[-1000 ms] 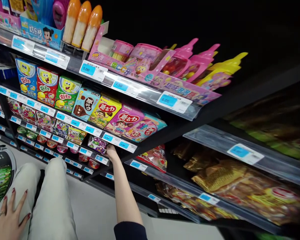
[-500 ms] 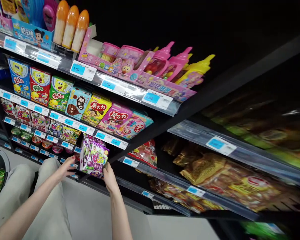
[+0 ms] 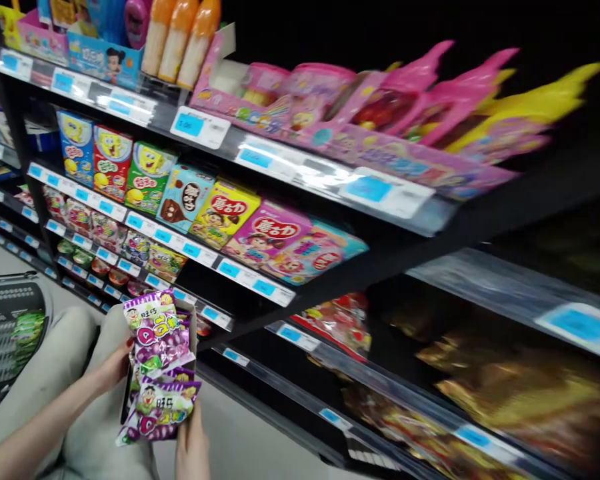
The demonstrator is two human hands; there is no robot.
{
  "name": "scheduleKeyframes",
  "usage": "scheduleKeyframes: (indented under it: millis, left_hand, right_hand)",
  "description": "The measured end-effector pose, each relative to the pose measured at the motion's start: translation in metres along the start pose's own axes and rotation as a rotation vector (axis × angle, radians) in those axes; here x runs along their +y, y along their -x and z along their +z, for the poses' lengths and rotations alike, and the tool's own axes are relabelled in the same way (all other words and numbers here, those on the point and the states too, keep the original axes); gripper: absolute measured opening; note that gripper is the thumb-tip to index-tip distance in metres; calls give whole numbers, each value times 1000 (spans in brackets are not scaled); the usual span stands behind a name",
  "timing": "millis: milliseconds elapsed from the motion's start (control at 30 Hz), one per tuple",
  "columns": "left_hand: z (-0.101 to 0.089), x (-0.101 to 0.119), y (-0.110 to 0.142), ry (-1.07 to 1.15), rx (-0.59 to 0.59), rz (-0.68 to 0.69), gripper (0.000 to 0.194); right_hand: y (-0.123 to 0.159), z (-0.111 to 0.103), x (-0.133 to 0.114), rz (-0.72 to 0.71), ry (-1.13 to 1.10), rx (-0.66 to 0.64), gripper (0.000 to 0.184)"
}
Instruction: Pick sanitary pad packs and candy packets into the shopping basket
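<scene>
Both my hands hold a small open carton of purple candy bags (image 3: 159, 363) in front of my knees. My left hand (image 3: 114, 365) grips its left side, with fingers curled around the edge. From below, my right hand (image 3: 192, 448) supports the carton, fingers closed on its lower end. Several purple and white bags stick out of the carton, one at the top and one sliding out at the bottom. The carton is off the shelf, below the shelf row with blue price tags (image 3: 195, 251).
Black shelves (image 3: 390, 250) full of colourful snack boxes and bags rise ahead and to the right. A dark shopping basket (image 3: 5, 327) with green packs stands on the floor at the left. My light trousers (image 3: 65, 373) are under the carton.
The carton of purple candy bags came off the shelf and moved down toward my lap. My left hand left my knee and took its side. The view is blurred by head motion.
</scene>
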State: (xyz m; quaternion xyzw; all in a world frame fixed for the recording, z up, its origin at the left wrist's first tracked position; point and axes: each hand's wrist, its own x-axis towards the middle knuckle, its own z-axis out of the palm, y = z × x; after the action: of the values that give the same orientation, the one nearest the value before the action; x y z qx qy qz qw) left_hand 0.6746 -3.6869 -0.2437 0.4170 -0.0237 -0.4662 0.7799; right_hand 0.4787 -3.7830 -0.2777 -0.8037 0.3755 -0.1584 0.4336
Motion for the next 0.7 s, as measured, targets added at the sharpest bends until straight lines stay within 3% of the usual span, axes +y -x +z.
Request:
scheduleKeyframes:
  millis: [67, 167, 300, 400, 533, 700]
  left_hand:
    - [-32, 9, 36, -21, 80, 58, 43]
    - [-74, 23, 85, -51, 217, 107, 58]
    - [-103, 28, 132, -27, 363, 142, 75]
    - [-103, 23, 146, -116, 425, 224, 88]
    - [-92, 24, 146, -330, 567, 372, 103]
    - [-76, 44, 143, -272, 570, 455, 78]
  right_hand:
    - [23, 32, -1, -35, 0, -85, 48]
    - [42, 68, -9, -136, -16, -257, 49]
    - [41, 93, -23, -477, 121, -417, 53]
    - [40, 102, -29, -612, 317, -355, 45]
    - [54, 104, -28, -561, 441, -296, 45]
    - [67, 91, -21, -433, 450, -414, 56]
